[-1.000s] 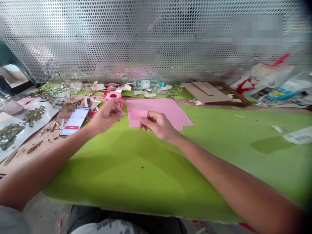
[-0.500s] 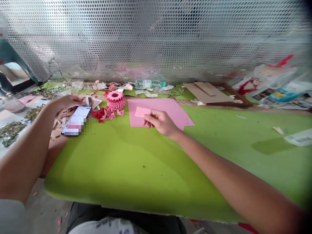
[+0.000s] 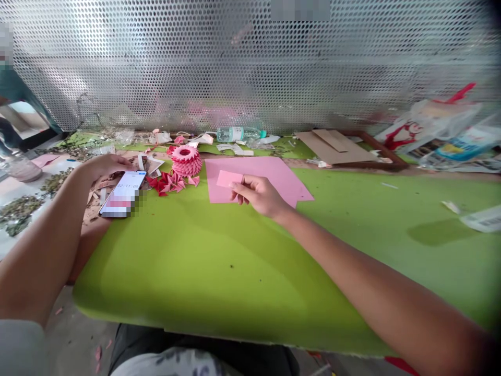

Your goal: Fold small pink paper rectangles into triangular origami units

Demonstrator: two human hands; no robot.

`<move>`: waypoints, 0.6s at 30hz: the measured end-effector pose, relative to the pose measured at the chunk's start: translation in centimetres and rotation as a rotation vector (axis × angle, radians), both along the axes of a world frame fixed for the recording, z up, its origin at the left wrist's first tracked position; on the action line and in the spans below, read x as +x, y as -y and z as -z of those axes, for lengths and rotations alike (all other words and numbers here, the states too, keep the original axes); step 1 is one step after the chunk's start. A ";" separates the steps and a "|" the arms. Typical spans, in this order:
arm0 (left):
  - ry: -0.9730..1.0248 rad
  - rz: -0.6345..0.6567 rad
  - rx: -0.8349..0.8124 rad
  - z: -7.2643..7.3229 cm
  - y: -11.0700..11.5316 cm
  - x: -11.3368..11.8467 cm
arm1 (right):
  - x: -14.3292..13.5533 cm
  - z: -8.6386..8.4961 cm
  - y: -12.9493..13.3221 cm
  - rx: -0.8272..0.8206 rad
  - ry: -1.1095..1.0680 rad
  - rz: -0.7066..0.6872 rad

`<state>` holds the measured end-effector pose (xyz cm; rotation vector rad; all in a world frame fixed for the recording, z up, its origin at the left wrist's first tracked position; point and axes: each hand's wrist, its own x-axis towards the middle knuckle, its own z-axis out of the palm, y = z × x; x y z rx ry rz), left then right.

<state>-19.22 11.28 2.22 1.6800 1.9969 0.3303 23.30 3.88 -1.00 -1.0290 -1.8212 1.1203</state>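
My right hand (image 3: 260,196) pinches a small pink paper rectangle (image 3: 229,178) between thumb and fingers, over a larger pink paper sheet (image 3: 270,172) on the green tabletop. At the left, my left hand (image 3: 109,164) rests by the upper edge of a phone (image 3: 123,193) whose screen shows a timer. Its fingers reach out loosely, partly hidden, and hold nothing I can see. Between the hands stands a ring-shaped stack of folded pink paper (image 3: 187,162). In front of it lie several red and pink folded paper pieces (image 3: 168,183).
Along the back, by a perforated metal screen (image 3: 235,62), lies a plastic bottle (image 3: 238,134) among paper scraps. Brown cardboard (image 3: 332,147) and plastic bags (image 3: 442,136) are at the back right. Dried plant bits (image 3: 23,209) litter the left. A person's sleeve (image 3: 13,86) shows at the far left.
The view has shifted very slightly. Both hands stay where they were, the right still with the small pink paper.
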 end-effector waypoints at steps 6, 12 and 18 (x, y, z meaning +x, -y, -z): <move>-0.029 0.028 0.019 -0.5 0.7 0.4 | 0.0 0.2 -0.1 0.003 0.004 -0.011; -0.014 0.086 -0.018 -0.7 1.3 1.0 | 0.0 0.2 0.0 0.021 0.022 -0.009; -0.022 0.125 -0.044 -0.6 1.1 0.9 | 0.0 0.0 0.0 0.025 0.037 -0.018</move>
